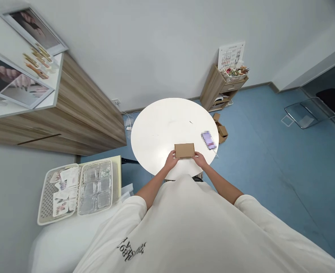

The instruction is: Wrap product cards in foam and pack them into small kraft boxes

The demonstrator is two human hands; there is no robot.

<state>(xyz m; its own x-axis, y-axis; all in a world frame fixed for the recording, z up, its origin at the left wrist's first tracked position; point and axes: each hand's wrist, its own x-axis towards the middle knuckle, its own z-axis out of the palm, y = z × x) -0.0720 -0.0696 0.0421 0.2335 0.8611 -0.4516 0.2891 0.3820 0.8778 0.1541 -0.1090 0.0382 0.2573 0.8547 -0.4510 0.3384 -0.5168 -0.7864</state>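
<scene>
A small closed brown cardboard box (185, 150) is at the near side of the round white table (156, 117). My left hand (171, 159) grips its left end, with the thumb near the front edge. On the opposite end, my right hand (199, 159) has its fingers closed on the box's right corner. Whether the box rests on the tabletop or is held just above it I cannot tell. To the right of the box lies a phone-like purple object (208, 140), blurred by pixelation. A small dark thin item (190, 122) lies farther back on the table.
Left of me, a white basket (42, 193) with packets stands beside a clear compartment tray (95, 187). A wooden cabinet (90, 110) rises at the left. Behind the table's right side are a small shelf unit (213, 85) and open cardboard boxes (221, 131) on the floor.
</scene>
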